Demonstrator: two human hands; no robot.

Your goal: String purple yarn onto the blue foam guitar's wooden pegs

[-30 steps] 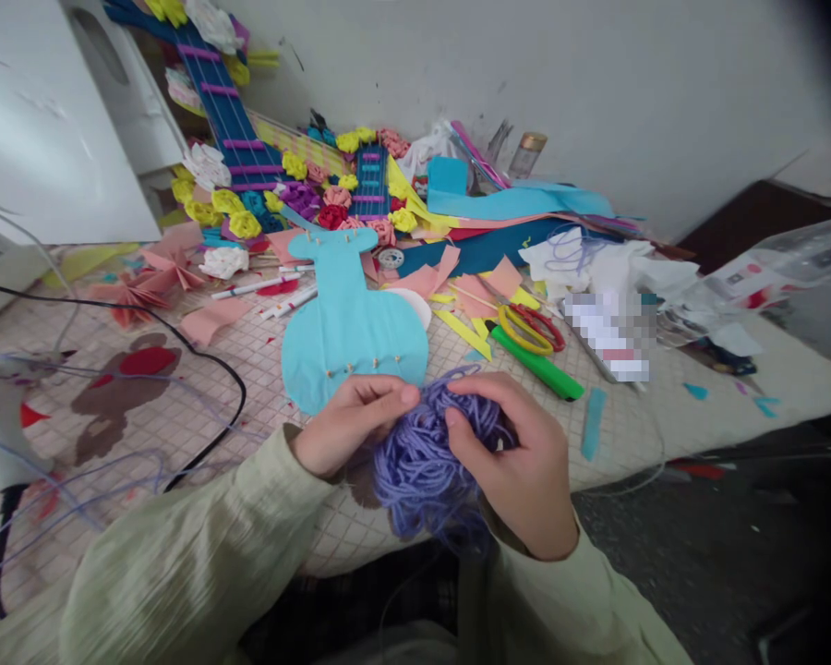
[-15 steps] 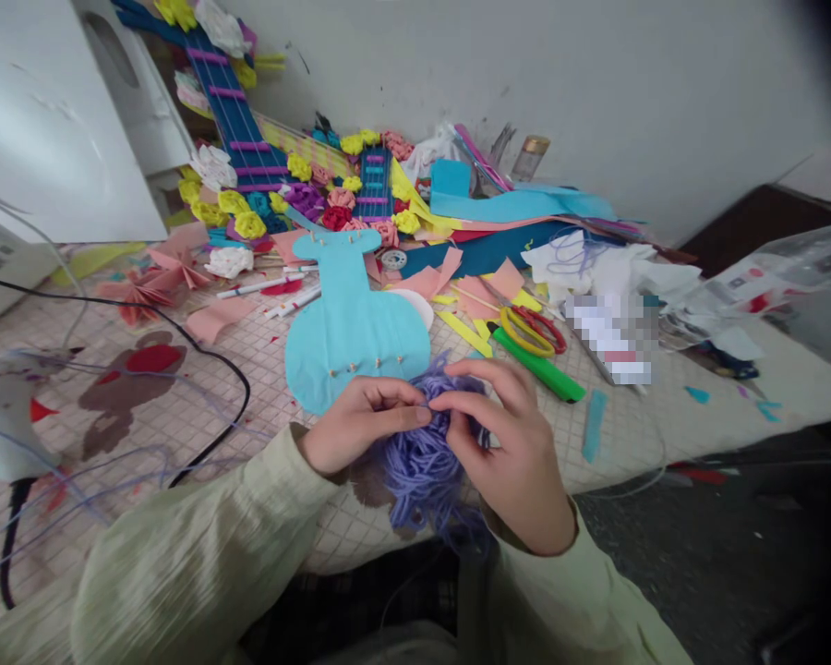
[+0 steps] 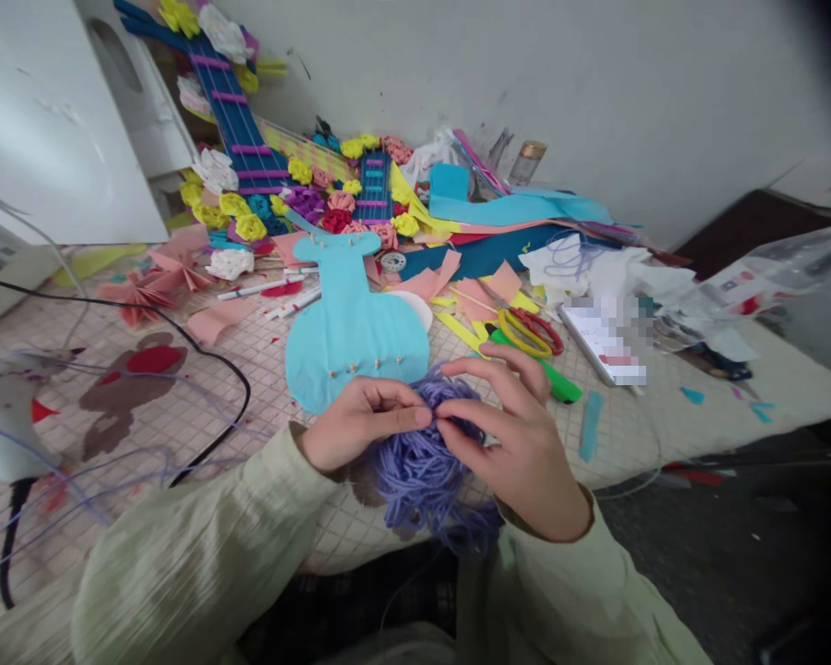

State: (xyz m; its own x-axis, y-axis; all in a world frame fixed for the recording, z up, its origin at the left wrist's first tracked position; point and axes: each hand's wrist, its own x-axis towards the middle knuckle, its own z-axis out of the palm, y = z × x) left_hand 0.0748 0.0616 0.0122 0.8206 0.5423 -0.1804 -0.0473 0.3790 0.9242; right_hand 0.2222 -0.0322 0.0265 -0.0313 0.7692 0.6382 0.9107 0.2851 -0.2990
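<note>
A tangled bundle of purple yarn [image 3: 422,480] lies at the table's front edge, under both hands. My left hand [image 3: 364,420] is closed in a pinch at the top of the bundle, thumb against the bent forefinger. Facing it, my right hand [image 3: 516,443] pinches at the same spot with thumb and forefinger, its other fingers raised. The fingertips of both hands meet over the yarn; the exact strand between them is too small to make out. Just beyond lies a light blue guitar-shaped cutout [image 3: 356,323] with small beads in rows.
Scissors [image 3: 526,332] and a green cutter [image 3: 560,380] lie right of the yarn, near a phone [image 3: 606,342]. A glue gun [image 3: 6,416] and its black cable occupy the left. Paper flowers [image 3: 249,226] and a dark blue paper guitar neck [image 3: 239,120] stand at the back.
My right hand has shifted slightly right and its thumb and forefinger have come together at the left fingertips. My left hand has stayed almost still.
</note>
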